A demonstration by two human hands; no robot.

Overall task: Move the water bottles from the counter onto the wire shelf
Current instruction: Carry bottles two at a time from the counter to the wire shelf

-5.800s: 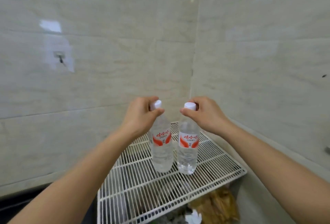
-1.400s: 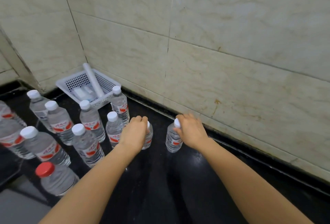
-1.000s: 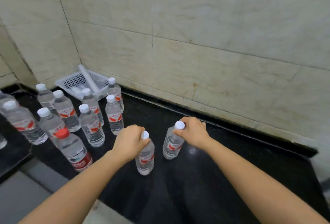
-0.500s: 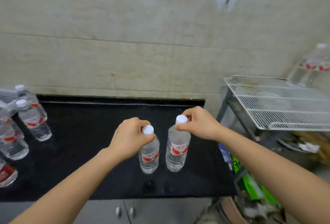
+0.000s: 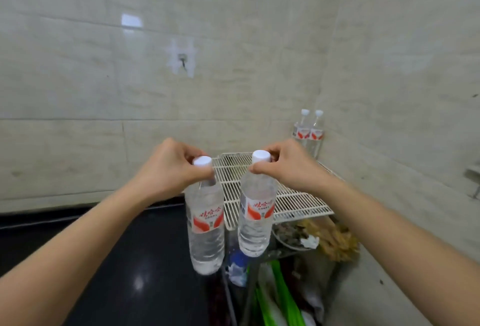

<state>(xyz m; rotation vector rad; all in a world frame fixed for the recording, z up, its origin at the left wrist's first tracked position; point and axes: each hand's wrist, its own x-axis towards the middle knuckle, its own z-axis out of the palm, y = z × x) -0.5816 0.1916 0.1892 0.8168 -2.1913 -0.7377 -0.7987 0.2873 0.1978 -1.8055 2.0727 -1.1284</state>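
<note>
left hand [image 5: 168, 169]: fingers and thumb curled round the neck of a clear plastic water bottle with white cap and red label [image 5: 206, 227]. the bottle hung upright in the air, its lower half seen against the right end of the glossy black worktop [image 5: 117, 260].

right hand [image 5: 288, 167]: thumb and fingers pinched just under the white cap of a second clear plastic water bottle [image 5: 255, 221] of the same kind. it was upright, clear of any surface, beside the first but not touching it, and seen in front of the near left corner of the white wire shelf [image 5: 293, 201].

shelf: a flat grid set in the wall corner, right of the worktop. two further bottles [image 5: 302, 133] of the same kind stood upright side by side at its far corner, against the wall, well apart from the held pair.

below the shelf: green plastic bag [image 5: 280, 297], brown dried matter [image 5: 335, 237], crumpled white paper [image 5: 309, 242]; detail was blurred.

surround: beige marbled wall tiles [image 5: 78, 78]; a small metal hook [image 5: 182, 60] was fixed to the left wall on a pale patch.
</note>
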